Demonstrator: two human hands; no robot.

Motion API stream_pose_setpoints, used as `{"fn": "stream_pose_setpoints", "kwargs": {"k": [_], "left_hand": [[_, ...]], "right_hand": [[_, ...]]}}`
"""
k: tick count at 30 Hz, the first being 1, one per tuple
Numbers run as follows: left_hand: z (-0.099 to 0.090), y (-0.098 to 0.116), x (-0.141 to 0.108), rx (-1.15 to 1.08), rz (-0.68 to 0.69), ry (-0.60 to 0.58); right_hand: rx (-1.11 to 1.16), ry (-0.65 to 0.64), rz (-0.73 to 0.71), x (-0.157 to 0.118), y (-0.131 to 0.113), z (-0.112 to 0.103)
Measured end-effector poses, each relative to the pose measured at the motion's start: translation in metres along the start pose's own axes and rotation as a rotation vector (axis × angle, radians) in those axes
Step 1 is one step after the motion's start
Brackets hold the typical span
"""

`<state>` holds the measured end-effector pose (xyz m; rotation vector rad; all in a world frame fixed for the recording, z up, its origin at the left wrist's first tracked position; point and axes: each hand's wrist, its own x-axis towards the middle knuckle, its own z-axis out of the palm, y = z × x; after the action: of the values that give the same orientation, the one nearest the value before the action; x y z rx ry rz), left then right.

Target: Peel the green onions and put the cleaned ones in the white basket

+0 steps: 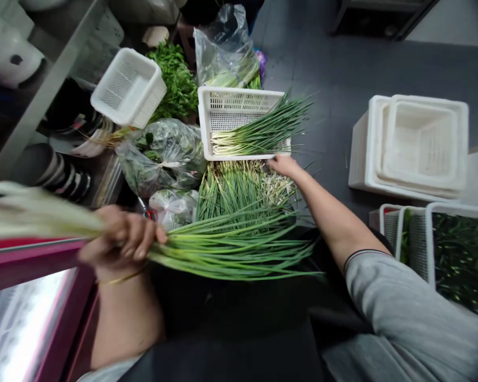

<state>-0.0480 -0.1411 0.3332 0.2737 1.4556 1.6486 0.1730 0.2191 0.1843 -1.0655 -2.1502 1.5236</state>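
My left hand [121,236] is closed around a thick bunch of scallions [231,246], held low across the front. Its pale, blurred ends point left and its long green leaves fan out to the right. My right hand [283,165] is at the near right corner of a white plastic basket [242,97], its fingers curled at the front rim. Inside lie more scallions [258,130], white ends left, green tips hanging over the right side. Between me and the basket a heap of scallions [231,191] rests on the floor, with pale trimmings [279,185] beside it.
Bagged greens [167,154], leafy herbs [175,79] and another white basket [129,87] stand left. A clear bag [227,48] is behind. Stacked white bins [420,143] and a basket of dark green vegetables [464,260] are right. A metal shelf [51,79] runs along the left.
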Motion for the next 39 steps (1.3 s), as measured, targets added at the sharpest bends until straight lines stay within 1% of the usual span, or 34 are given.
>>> {"fn": "stream_pose_setpoints", "kwargs": {"k": [1, 2, 3, 5, 7, 8, 10, 12, 14, 16, 18, 20, 21, 23, 26, 28, 30, 33, 37, 39], "left_hand": [[0.004, -0.013, 0.013, -0.036, -0.005, -0.013], [0.010, -0.028, 0.026, -0.055, -0.053, -0.019], [0.018, -0.044, 0.039, -0.036, -0.150, -0.025], [0.031, -0.069, 0.060, 0.000, -0.287, -0.089], [0.036, -0.080, 0.073, -0.019, -0.327, -0.130], [0.036, -0.080, 0.077, -0.042, -0.321, -0.123], [0.034, -0.076, 0.081, -0.085, -0.303, -0.072], [0.033, -0.071, 0.083, -0.105, -0.309, -0.037], [0.033, -0.069, 0.085, -0.106, -0.344, -0.033], [0.034, -0.071, 0.086, -0.102, -0.383, -0.023], [0.035, -0.072, 0.086, -0.094, -0.414, 0.012], [0.033, -0.071, 0.086, -0.083, -0.430, 0.054], [0.032, -0.069, 0.086, -0.079, -0.433, 0.070], [0.027, -0.065, 0.085, -0.080, -0.429, 0.091], [0.021, -0.059, 0.082, -0.085, -0.408, 0.073], [0.018, -0.058, 0.079, -0.085, -0.376, 0.029], [0.018, -0.057, 0.075, -0.088, -0.329, -0.012], [0.019, -0.057, 0.070, -0.104, -0.256, -0.035], [0.020, -0.061, 0.068, -0.121, -0.220, -0.038], [0.022, -0.065, 0.068, -0.103, -0.214, -0.006]], "right_hand": [[-0.033, -0.019, 0.029, 0.005, 0.026, 0.013], [-0.070, -0.040, 0.051, 0.008, 0.049, 0.029], [-0.122, -0.062, 0.078, 0.012, 0.067, 0.046], [-0.247, -0.115, 0.122, 0.021, 0.091, 0.082], [-0.409, -0.169, 0.181, 0.039, 0.103, 0.115], [-0.480, -0.191, 0.210, 0.051, 0.106, 0.129], [-0.594, -0.220, 0.265, 0.080, 0.109, 0.154], [-0.616, -0.220, 0.304, 0.109, 0.112, 0.176], [-0.617, -0.202, 0.349, 0.133, 0.115, 0.198], [-0.617, -0.171, 0.410, 0.150, 0.117, 0.221], [-0.603, -0.139, 0.494, 0.159, 0.119, 0.242], [-0.561, -0.124, 0.599, 0.163, 0.120, 0.256], [-0.533, -0.121, 0.648, 0.163, 0.121, 0.258], [-0.473, -0.119, 0.708, 0.162, 0.121, 0.252], [-0.390, -0.118, 0.705, 0.151, 0.120, 0.224], [-0.330, -0.117, 0.688, 0.134, 0.117, 0.202], [-0.255, -0.103, 0.675, 0.110, 0.109, 0.183], [-0.106, -0.078, 0.643, 0.063, 0.092, 0.163], [0.102, -0.069, 0.569, -0.004, 0.057, 0.144], [0.230, -0.073, 0.509, -0.036, 0.038, 0.131]]}}
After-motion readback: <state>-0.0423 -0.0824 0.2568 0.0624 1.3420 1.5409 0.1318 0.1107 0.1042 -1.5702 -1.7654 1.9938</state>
